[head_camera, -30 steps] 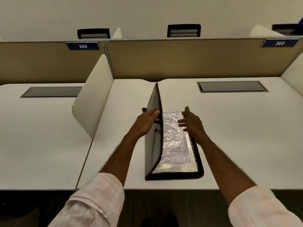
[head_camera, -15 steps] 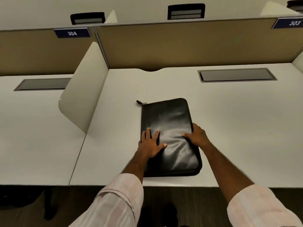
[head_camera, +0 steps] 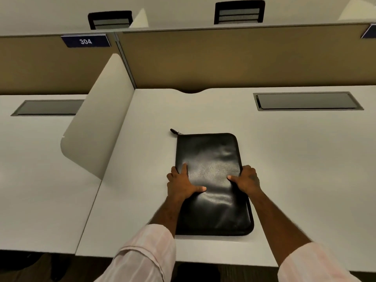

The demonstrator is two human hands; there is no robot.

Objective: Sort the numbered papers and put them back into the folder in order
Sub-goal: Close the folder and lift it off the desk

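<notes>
On the white desk (head_camera: 305, 159), closed black folder (head_camera: 209, 155) lying flat, left hand (head_camera: 182, 184) spread open on its left side, right hand (head_camera: 247, 180) clasping its right edge

folder (head_camera: 211, 155) on desk (head_camera: 295, 169) | divider (head_camera: 97, 129) left | hatch (head_camera: 307, 101) behind right

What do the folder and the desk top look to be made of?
The folder looks like black leather or faux leather, semi-glossy: soft sheen, fine grain and ripples near the left hand and right hand. The desk top looks like matte off-white laminate: flat, even, no grain; its core is hidden.
</notes>
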